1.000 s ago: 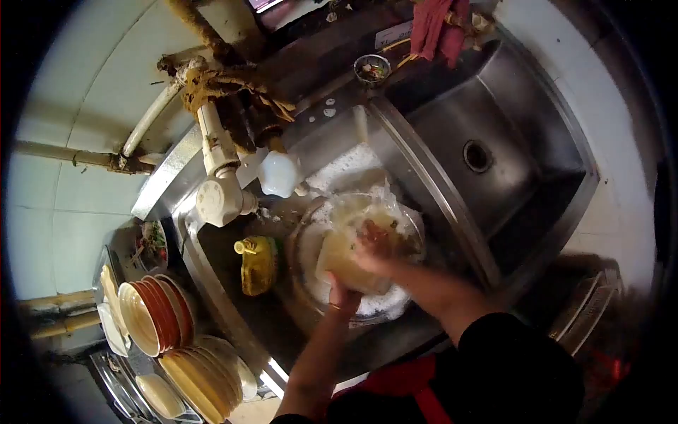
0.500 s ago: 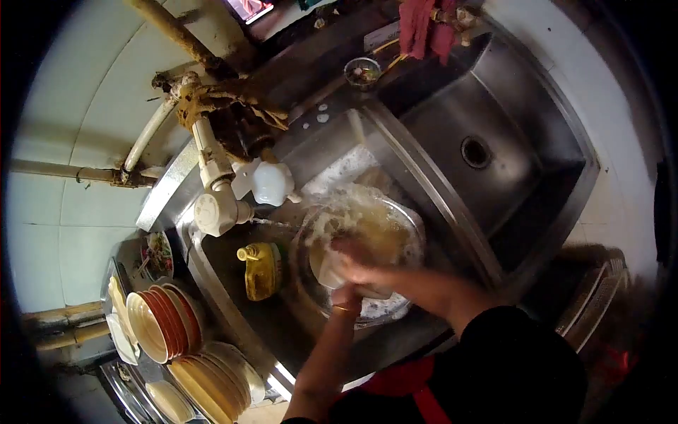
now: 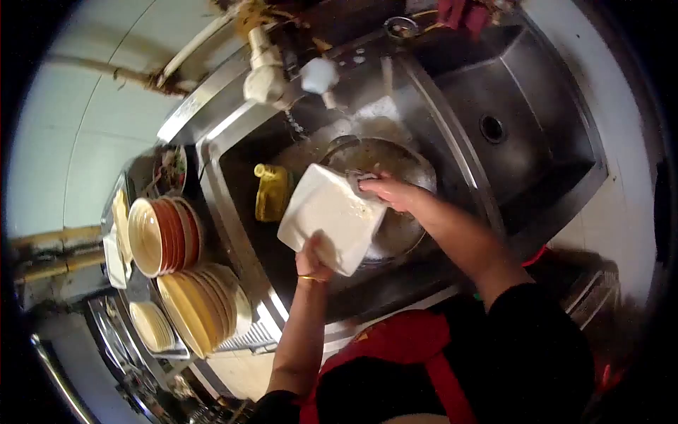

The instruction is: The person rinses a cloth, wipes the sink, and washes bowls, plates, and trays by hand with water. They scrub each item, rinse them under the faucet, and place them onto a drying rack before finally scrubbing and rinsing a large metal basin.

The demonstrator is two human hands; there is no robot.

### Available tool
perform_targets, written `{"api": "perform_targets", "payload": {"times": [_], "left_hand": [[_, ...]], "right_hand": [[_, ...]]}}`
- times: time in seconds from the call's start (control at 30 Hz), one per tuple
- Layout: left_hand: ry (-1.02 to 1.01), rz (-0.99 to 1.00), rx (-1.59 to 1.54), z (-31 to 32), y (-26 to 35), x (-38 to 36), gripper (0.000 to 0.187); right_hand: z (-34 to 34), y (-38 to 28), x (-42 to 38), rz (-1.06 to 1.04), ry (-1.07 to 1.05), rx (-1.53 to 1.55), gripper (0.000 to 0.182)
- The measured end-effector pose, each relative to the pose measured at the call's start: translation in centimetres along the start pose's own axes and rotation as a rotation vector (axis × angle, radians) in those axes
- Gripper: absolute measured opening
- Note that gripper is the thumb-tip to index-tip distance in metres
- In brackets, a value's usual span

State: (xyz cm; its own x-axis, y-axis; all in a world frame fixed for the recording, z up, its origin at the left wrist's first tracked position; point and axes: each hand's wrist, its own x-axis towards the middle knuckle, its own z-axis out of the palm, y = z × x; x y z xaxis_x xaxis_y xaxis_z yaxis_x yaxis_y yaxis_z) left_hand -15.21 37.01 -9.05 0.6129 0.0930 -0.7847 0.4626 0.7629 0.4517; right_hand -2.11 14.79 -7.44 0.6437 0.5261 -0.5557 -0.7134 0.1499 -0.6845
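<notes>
A square white plate (image 3: 332,219) is tilted above the round metal basin (image 3: 428,169) in the left sink bowl. My left hand (image 3: 313,260) grips its near edge, thumb over the upper face. At the plate's far right corner, my right hand (image 3: 388,191) is closed around a greyish scrubbing cloth (image 3: 361,179), pressed to the surface; its exact kind is blurred. Small food-coloured flecks show on the plate close to that hand. Cloudy water partly fills the basin, and the plate hides its left side. A yellow bottle (image 3: 272,194) stands left of the plate.
Left of the sink are stacked orange-rimmed bowls (image 3: 146,237), yellowish plates (image 3: 187,311) and small dishes (image 3: 150,326). A faucet (image 3: 265,85) runs water at the back. A divider (image 3: 445,120) separates the right sink bowl (image 3: 544,106). A small glass bowl (image 3: 401,28) sits behind.
Both hands were together low in the foamy basin. Now the plate is lifted up and left out of it, with the hands apart on it. The camera view has shifted.
</notes>
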Motion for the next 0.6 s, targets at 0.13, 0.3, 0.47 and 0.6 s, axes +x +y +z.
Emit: {"api": "perform_targets", "payload": {"times": [0.13, 0.3, 0.47, 0.6], "left_hand": [[-0.080, 0.041, -0.179, 1.7, 0.5, -2.4, 0.047], [-0.250, 0.101, -0.237, 7.1, -0.1, -4.2, 0.051], [-0.297, 0.358, -0.019, 8.5, 4.2, -4.2, 0.056], [-0.286, 0.626, 0.272, 9.3, 8.2, -7.0, 0.029]], "right_hand": [[0.0, 2.5, -2.7, -0.054, -0.117, 0.530, 0.037], [7.3, 3.4, -3.9, -0.252, -0.110, 0.841, 0.050], [10.9, 1.1, -6.7, -0.125, -0.154, 0.961, 0.050], [9.7, 1.2, -8.0, -0.045, 0.090, 0.937, 0.048]]}}
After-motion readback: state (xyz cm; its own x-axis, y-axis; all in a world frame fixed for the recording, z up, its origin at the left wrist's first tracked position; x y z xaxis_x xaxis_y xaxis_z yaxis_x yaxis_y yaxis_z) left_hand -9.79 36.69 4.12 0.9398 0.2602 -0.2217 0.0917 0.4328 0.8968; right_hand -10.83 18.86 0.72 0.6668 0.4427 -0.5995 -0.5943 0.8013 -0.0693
